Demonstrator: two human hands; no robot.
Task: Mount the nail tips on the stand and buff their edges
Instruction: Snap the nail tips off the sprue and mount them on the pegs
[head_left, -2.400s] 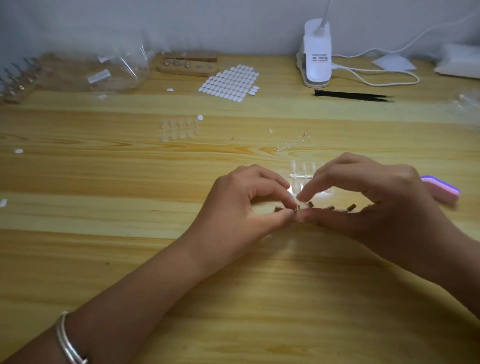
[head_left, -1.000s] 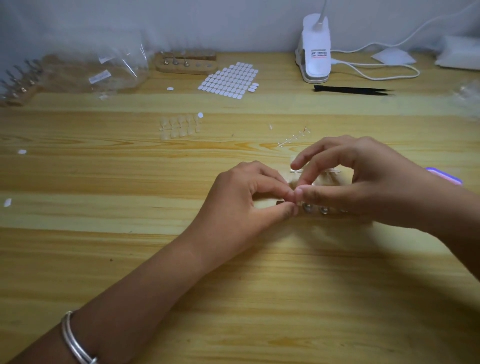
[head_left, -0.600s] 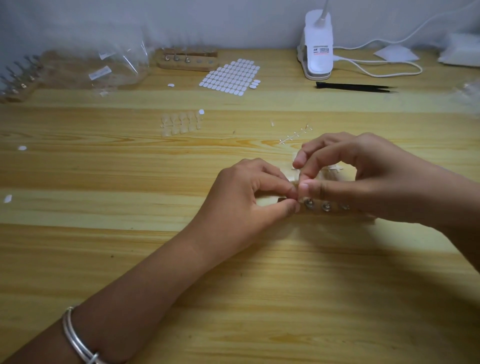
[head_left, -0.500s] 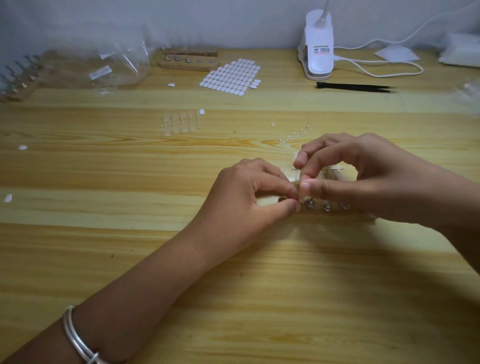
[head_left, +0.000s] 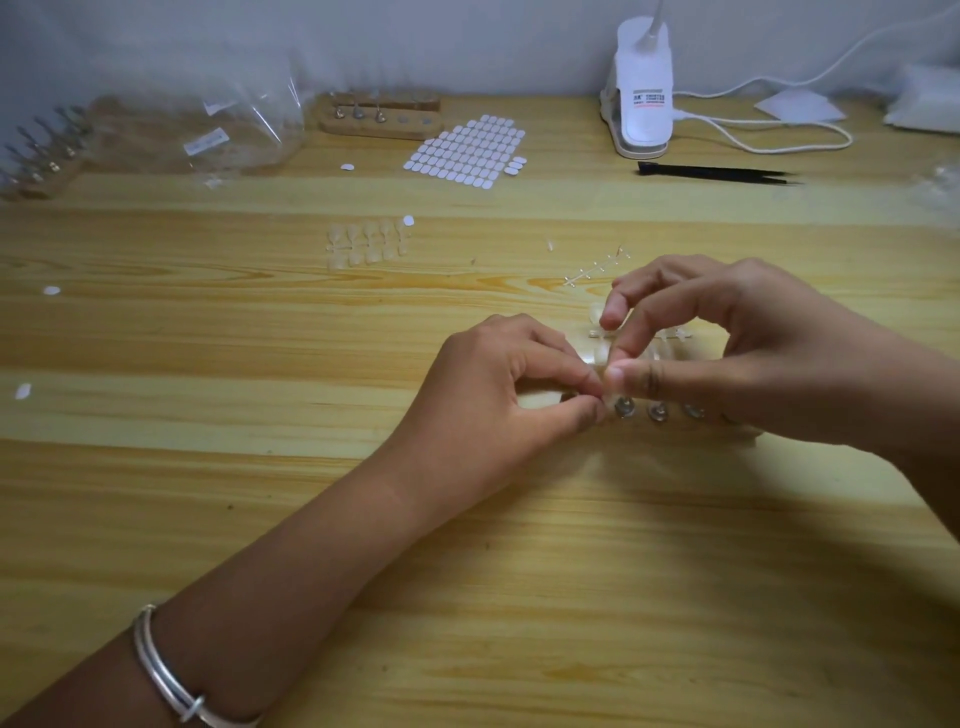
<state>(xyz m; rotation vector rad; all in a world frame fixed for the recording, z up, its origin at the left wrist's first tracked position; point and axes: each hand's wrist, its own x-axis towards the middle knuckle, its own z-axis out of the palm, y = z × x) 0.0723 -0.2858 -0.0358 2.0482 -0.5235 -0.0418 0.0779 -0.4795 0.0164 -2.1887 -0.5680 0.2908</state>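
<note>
A small wooden stand (head_left: 748, 432) with round metal holders (head_left: 657, 412) along its front lies at the table's middle right, mostly under my hands. My left hand (head_left: 498, 387) pinches the stand's left end between thumb and forefinger. My right hand (head_left: 727, 353) pinches a clear nail tip (head_left: 602, 358) between thumb and forefinger right above that end, its other fingers arched over the stand. A strip of clear nail tips (head_left: 670, 335) lies just behind my fingers, partly hidden.
Loose clear nail tips (head_left: 366, 241) and a sheet of white adhesive tabs (head_left: 467, 150) lie farther back. Another wooden stand (head_left: 379, 117), a clear plastic bag (head_left: 208, 130), a white lamp base (head_left: 641, 88) with cord, and black tweezers (head_left: 717, 174) line the back.
My right hand has risen and turned over the stand, covering the pink buffer block seen at first. Over the last half second both hands stay nearly still.
</note>
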